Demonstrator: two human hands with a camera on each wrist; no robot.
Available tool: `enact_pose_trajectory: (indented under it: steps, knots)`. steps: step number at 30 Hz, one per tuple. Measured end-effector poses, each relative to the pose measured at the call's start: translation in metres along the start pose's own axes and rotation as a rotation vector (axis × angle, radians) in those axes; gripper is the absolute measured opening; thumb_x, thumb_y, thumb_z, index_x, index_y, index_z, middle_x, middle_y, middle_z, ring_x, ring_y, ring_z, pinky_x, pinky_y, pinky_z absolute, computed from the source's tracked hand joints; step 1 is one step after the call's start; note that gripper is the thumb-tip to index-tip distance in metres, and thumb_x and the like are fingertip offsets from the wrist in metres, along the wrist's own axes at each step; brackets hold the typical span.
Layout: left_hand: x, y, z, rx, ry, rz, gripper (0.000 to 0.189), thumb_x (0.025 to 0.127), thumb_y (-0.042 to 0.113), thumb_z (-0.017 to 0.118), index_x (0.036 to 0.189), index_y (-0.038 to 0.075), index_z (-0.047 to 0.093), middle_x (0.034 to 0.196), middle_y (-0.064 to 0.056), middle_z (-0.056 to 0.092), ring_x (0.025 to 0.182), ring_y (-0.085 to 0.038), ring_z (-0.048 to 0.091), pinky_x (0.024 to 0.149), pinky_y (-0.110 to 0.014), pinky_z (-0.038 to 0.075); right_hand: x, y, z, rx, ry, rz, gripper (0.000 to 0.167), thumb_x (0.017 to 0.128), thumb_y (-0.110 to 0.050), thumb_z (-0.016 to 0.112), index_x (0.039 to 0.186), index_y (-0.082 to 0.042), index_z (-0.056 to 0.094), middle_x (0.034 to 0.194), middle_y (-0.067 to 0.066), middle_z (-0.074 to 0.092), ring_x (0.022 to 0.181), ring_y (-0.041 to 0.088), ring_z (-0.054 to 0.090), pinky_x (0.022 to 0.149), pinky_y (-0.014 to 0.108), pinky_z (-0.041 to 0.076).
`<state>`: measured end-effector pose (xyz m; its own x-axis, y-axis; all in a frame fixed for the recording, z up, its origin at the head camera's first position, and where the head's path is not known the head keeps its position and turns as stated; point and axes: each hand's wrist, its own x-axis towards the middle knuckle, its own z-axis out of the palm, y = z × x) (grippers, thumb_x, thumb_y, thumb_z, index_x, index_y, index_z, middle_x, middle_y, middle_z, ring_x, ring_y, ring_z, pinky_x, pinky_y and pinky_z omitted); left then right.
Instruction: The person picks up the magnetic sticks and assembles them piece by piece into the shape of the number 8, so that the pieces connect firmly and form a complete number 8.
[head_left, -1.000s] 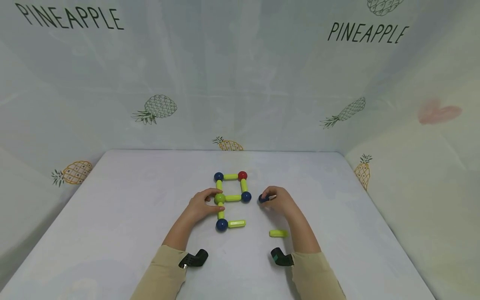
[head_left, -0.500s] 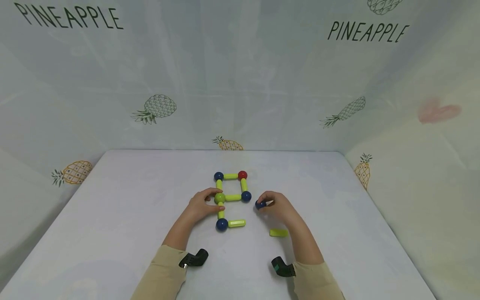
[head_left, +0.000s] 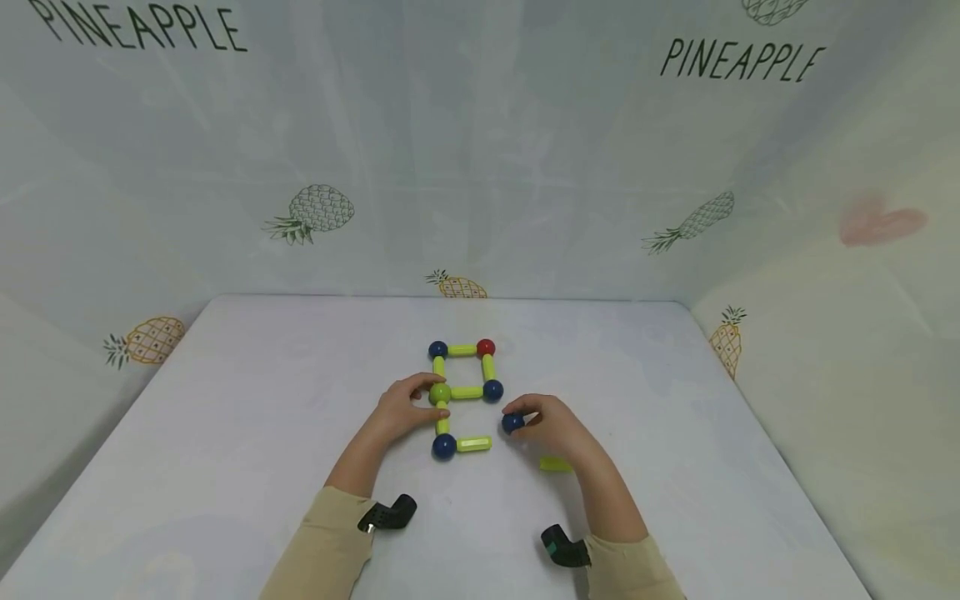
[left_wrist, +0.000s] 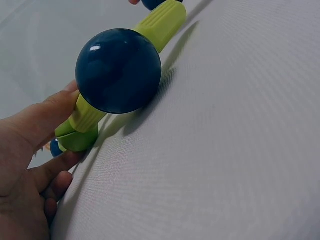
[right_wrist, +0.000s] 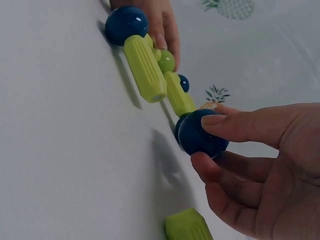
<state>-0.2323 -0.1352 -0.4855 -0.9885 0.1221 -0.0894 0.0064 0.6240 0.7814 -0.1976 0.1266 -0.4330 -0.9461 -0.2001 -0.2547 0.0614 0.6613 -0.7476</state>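
Note:
A flat figure of lime-green rods and coloured balls lies on the table, forming a square with a leg toward me. My left hand point(head_left: 405, 406) grips it around the green ball point(head_left: 440, 393), thumb against the rod point(left_wrist: 86, 116) below that ball. The leg ends in a blue ball point(head_left: 444, 447), from which a lime rod point(head_left: 474, 444) points right with its far end free. Between thumb and fingers, my right hand point(head_left: 553, 425) pinches a loose blue ball point(right_wrist: 197, 132), just right of and beyond that free end, apart from it.
A separate lime rod point(head_left: 555, 463) lies on the table point(head_left: 247, 433), partly behind the right wrist. The square's far corners are a blue ball point(head_left: 438, 349) and a red ball point(head_left: 486, 348); its near right corner is a blue ball point(head_left: 492, 391). Pineapple-print cloth point(head_left: 480, 167) surrounds the table.
My right hand has brought the loose blue ball left and toward me, closer to the free rod end. The left hand stays where it was on the figure.

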Motion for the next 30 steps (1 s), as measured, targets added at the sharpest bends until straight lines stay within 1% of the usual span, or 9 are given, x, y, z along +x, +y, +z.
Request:
enact_pose_trajectory:
  steps: [4,10,15,22,30]
  knots:
    - [0.0,0.002,-0.001,0.007,0.001,-0.002,0.056,0.075,0.031,0.085,0.126,0.024,0.064,0.119,-0.005,0.058,0.108,-0.026,0.05,0.089,-0.046,0.043,0.0,0.0,0.002,-0.002,-0.019,-0.015,0.031,0.081,-0.002,0.076,0.108,-0.017,0.071,0.107,0.002,0.063,0.087,0.019,0.057,0.074,0.036,0.048]
    - [-0.002,0.004,-0.001,0.01,0.005,-0.009,0.055,0.076,0.031,0.085,0.126,0.024,0.064,0.119,-0.004,0.058,0.108,-0.026,0.049,0.088,-0.046,0.043,-0.001,0.0,0.005,-0.005,-0.045,-0.033,0.032,0.079,-0.002,0.078,0.107,-0.016,0.071,0.108,0.003,0.062,0.084,0.019,0.056,0.069,0.034,0.048]
    - [-0.002,0.004,-0.001,0.0,-0.001,-0.001,0.055,0.076,0.031,0.085,0.126,0.024,0.064,0.119,-0.005,0.058,0.108,-0.026,0.05,0.089,-0.047,0.043,-0.001,0.002,0.008,0.004,-0.072,-0.039,0.031,0.078,-0.004,0.08,0.105,-0.016,0.07,0.105,0.003,0.061,0.082,0.019,0.055,0.067,0.033,0.048]
    - [-0.001,0.003,-0.001,0.002,-0.003,0.002,0.054,0.076,0.032,0.085,0.125,0.025,0.064,0.119,-0.004,0.058,0.107,-0.026,0.049,0.088,-0.047,0.044,0.0,0.004,0.011,0.003,-0.091,-0.042,0.031,0.078,-0.006,0.081,0.105,-0.014,0.069,0.102,0.003,0.06,0.081,0.019,0.055,0.068,0.033,0.048]
    - [-0.001,0.003,-0.001,-0.002,-0.002,-0.005,0.054,0.076,0.031,0.085,0.125,0.025,0.064,0.117,-0.004,0.057,0.107,-0.025,0.049,0.088,-0.046,0.043,0.0,0.003,0.013,0.014,-0.104,-0.048,0.03,0.076,-0.005,0.083,0.101,-0.013,0.068,0.097,0.001,0.061,0.082,0.019,0.056,0.071,0.033,0.049]
